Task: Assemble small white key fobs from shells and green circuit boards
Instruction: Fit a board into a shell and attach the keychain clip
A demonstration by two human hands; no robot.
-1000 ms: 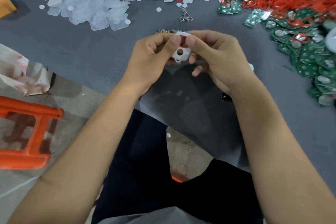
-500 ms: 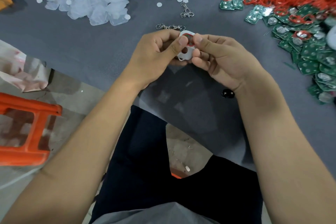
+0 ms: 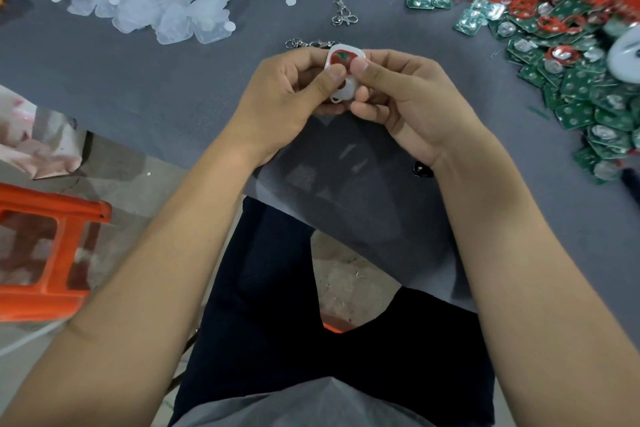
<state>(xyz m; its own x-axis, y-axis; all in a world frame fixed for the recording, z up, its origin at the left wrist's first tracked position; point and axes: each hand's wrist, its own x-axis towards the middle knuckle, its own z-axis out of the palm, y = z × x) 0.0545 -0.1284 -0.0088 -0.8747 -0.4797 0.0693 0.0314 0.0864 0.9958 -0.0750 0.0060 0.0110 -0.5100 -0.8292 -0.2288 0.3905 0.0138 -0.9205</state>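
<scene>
Grey table, fob between hands

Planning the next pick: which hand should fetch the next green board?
Right, probably. The green circuit boards are piled on the right side of the grey table, just beyond the right hand. Both hands pinch the white fob, so the left hand could hold it alone.

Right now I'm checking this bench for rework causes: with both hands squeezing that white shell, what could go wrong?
1. Both thumbs press on the white shell held in the air between the left hand and right hand; the green board with its red ring could seat crooked.
2. If it slips, it may drop past the grey table edge onto the floor.
3. The keyring clasp lying just behind could snag.
</scene>
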